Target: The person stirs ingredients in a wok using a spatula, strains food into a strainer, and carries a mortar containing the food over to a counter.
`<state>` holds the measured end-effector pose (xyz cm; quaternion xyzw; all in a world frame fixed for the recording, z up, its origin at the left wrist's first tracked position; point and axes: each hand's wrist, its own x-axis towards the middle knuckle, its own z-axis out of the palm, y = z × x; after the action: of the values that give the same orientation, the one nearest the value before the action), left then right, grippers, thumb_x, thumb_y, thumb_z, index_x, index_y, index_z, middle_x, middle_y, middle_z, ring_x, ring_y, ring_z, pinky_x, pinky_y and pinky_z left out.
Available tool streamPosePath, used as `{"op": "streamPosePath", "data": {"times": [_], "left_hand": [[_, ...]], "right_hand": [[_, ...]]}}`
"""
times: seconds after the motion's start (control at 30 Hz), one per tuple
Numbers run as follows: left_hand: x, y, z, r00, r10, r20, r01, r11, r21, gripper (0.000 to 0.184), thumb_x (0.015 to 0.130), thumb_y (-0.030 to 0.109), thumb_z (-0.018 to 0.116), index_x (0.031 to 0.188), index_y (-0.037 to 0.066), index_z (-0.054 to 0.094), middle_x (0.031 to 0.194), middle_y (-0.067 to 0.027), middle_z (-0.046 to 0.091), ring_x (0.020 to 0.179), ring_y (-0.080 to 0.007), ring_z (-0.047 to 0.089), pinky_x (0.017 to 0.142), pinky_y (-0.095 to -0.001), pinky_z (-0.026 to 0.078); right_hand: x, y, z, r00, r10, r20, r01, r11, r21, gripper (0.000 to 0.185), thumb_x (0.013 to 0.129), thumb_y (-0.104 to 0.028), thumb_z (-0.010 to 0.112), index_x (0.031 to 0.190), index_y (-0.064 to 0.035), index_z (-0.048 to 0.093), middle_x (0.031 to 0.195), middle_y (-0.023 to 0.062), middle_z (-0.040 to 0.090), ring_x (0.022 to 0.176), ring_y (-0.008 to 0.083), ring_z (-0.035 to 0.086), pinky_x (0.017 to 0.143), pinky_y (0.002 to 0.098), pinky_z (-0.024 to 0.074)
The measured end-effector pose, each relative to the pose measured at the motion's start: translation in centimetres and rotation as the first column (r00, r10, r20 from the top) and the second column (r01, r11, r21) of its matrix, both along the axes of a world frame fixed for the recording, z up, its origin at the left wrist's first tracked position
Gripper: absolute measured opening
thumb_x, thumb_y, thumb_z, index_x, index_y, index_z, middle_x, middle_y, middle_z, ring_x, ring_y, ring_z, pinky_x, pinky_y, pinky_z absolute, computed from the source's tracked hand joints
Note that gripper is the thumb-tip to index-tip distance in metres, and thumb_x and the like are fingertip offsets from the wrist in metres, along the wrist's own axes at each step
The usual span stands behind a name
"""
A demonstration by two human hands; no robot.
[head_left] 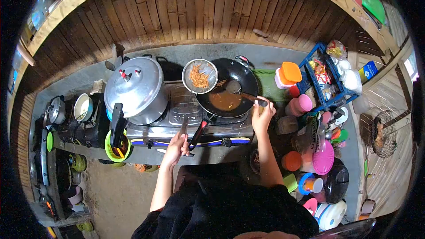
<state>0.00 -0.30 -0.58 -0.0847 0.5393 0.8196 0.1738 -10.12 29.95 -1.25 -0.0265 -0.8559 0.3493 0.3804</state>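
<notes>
My left hand (178, 147) is closed round the handle of a round strainer (200, 76), which holds orange-brown fried strips over the left rim of a black wok (245, 76). Brown liquid (225, 100) with a few bits lies in the wok. With my right hand (264, 116) I grip the wooden handle of a spatula (233, 86), its dark metal head inside the wok. The wok sits on the right burner of a gas stove (183, 106), its black and red handle pointing toward me, close to my left hand.
A large pressure cooker (135, 89) stands on the stove's left side, its black handle toward me. Below it is a green bowl (118, 147). Right of the wok are an orange container (290, 73), a blue rack (330, 102), and several cups and jars. A white bowl (83, 107) is at the left.
</notes>
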Motion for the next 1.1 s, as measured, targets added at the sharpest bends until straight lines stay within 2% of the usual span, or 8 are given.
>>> {"op": "streamPosePath", "data": {"times": [0.27,0.47,0.73,0.9,0.93,1.0,1.03,1.1], "left_hand": [[0.1,-0.1,-0.1,1.0,-0.015,0.021,0.016,1.0,-0.015,0.018,0.094,0.025,0.039,0.085,0.009,0.041,0.052,0.0036,0.032,0.041,-0.0081,0.029,0.044,-0.0258,0.034],[0.6,-0.4,0.3,1.0,0.019,0.019,-0.019,1.0,-0.002,0.016,0.094,0.023,0.038,0.085,0.009,0.04,0.053,0.0034,0.033,0.041,-0.0086,0.029,0.045,-0.0259,0.034],[0.9,-0.6,0.8,0.999,0.037,0.005,-0.037,0.999,-0.028,0.018,0.094,0.024,0.038,0.084,0.01,0.041,0.052,0.0043,0.033,0.04,-0.0073,0.028,0.045,-0.0242,0.036],[1.0,-0.9,0.9,0.999,0.045,0.029,-0.045,0.999,-0.01,0.016,0.094,0.022,0.037,0.084,0.009,0.042,0.052,0.0047,0.033,0.041,-0.0063,0.028,0.044,-0.0239,0.036],[1.1,-1.0,0.8,0.998,0.047,0.031,-0.046,0.999,-0.017,0.016,0.094,0.022,0.037,0.084,0.009,0.042,0.052,0.0047,0.033,0.041,-0.0062,0.028,0.044,-0.024,0.036],[1.1,-1.3,0.6,0.999,0.044,0.019,-0.044,0.999,-0.019,0.016,0.094,0.022,0.038,0.085,0.01,0.042,0.053,0.0044,0.033,0.041,-0.0067,0.028,0.044,-0.0243,0.035],[1.1,-1.5,0.5,0.999,0.04,0.005,-0.04,0.999,-0.022,0.016,0.094,0.023,0.038,0.085,0.01,0.041,0.053,0.0041,0.032,0.042,-0.0071,0.028,0.044,-0.0247,0.034],[1.2,-1.8,0.4,0.999,0.034,0.008,-0.034,0.999,-0.003,0.016,0.094,0.023,0.038,0.085,0.01,0.041,0.053,0.004,0.032,0.041,-0.0073,0.028,0.044,-0.0247,0.034]], "right_hand": [[-0.4,-0.6,-0.9,0.991,0.132,0.036,-0.132,0.991,0.0,0.017,0.08,-0.018,0.06,0.096,-0.0118,0.059,0.086,0.0084,0.058,0.089,0.0274,0.05,0.087,0.0376,0.0294],[0.8,-0.9,0.6,0.997,0.049,0.061,-0.046,0.998,-0.052,0.016,0.081,-0.017,0.058,0.095,-0.0093,0.059,0.086,0.0087,0.057,0.088,0.0277,0.05,0.086,0.0383,0.0307],[-1.3,-2.6,0.6,0.986,0.163,0.035,-0.162,0.986,-0.032,0.015,0.081,-0.019,0.058,0.092,-0.0084,0.058,0.091,0.0069,0.06,0.088,0.0246,0.052,0.084,0.0367,0.0307],[1.3,-1.4,1.5,0.991,0.133,0.023,-0.133,0.991,0.005,0.016,0.079,-0.018,0.059,0.094,-0.0098,0.059,0.088,0.0111,0.056,0.088,0.0303,0.049,0.083,0.0382,0.0311],[1.9,-0.7,1.9,0.992,0.088,0.092,-0.091,0.995,0.038,0.018,0.079,-0.017,0.059,0.095,-0.0097,0.059,0.091,0.0133,0.055,0.089,0.0321,0.048,0.082,0.0397,0.0317],[2.3,0.6,2.5,0.998,0.028,0.056,-0.031,0.998,0.051,0.02,0.079,-0.018,0.059,0.097,-0.0085,0.059,0.092,0.0148,0.054,0.09,0.0335,0.047,0.084,0.041,0.0318],[2.5,1.7,3.2,0.992,0.113,0.052,-0.119,0.985,0.126,0.022,0.08,-0.018,0.058,0.099,-0.0072,0.058,0.094,0.0155,0.053,0.092,0.034,0.047,0.087,0.0413,0.0312],[2.7,2.1,4.7,0.992,0.093,0.086,-0.107,0.978,0.18,0.023,0.08,-0.018,0.057,0.1,-0.0073,0.058,0.094,0.0154,0.054,0.093,0.0338,0.047,0.087,0.0416,0.031]]}}
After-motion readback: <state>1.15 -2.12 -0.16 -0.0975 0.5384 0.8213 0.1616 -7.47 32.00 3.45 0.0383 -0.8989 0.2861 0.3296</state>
